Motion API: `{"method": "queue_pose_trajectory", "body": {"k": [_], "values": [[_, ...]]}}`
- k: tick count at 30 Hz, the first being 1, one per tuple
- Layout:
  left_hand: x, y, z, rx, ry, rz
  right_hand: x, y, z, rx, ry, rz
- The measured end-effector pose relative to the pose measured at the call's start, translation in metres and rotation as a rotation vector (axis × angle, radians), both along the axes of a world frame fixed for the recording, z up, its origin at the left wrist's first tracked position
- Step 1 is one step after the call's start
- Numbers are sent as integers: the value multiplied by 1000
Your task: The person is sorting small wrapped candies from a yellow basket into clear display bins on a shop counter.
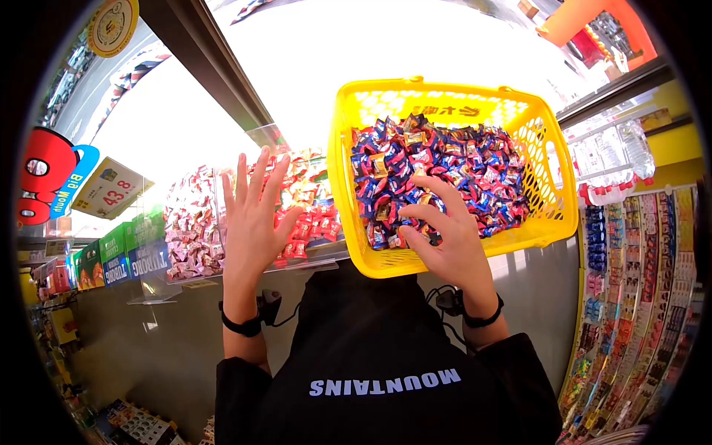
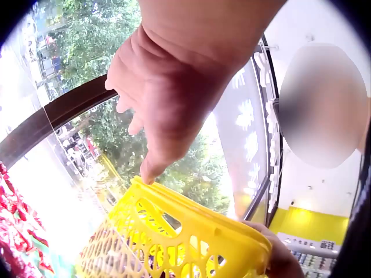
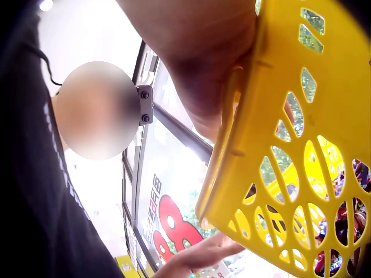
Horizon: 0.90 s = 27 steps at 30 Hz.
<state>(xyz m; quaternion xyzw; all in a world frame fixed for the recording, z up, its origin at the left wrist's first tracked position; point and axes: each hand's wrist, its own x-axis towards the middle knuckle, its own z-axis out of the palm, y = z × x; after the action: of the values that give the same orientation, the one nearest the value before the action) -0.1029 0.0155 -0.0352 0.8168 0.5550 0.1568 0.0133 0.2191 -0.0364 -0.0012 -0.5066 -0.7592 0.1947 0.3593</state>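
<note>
A yellow plastic basket [image 1: 565,200] with a perforated wall is filled with candies [image 1: 475,159] in dark blue and red wrappers. Over its near side hovers my right hand [image 1: 449,237], fingers loosely bent above the candies, nothing visible between them. To the left, my left hand [image 1: 256,215] spreads its straight fingers above clear bins of pink candies [image 1: 194,222] and red candies [image 1: 300,237]. In the left wrist view, the left hand [image 2: 174,98] overlaps the basket rim [image 2: 191,208]. The right wrist view shows the right hand [image 3: 200,75] behind the basket's near edge [image 3: 223,156].
Green and blue boxes [image 1: 122,252] and a price sign [image 1: 113,189] stand at the left. Bottles with red caps [image 1: 619,156] sit right of the basket, above shelves of packaged goods [image 1: 638,274]. A bright window with a dark frame [image 1: 211,63] lies beyond.
</note>
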Motion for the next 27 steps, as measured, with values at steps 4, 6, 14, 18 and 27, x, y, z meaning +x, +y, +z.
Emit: {"method": "queue_pose_trajectory", "body": {"k": [4, 6, 14, 18, 27], "values": [[45, 4, 39, 98, -246, -180, 2, -1, 5, 83, -175, 64], [70, 8, 41, 87, -236, -277, 7, -4, 20, 108, -293, 110], [109, 14, 26, -34, -241, -399, 69, 31, 91, 42, -607, 205], [110, 12, 25, 7, -209, -394, 82, 77, 77, -76, -690, 289], [109, 8, 21, 17, -138, -336, 28, 156, -42, 8, -862, 521]]}}
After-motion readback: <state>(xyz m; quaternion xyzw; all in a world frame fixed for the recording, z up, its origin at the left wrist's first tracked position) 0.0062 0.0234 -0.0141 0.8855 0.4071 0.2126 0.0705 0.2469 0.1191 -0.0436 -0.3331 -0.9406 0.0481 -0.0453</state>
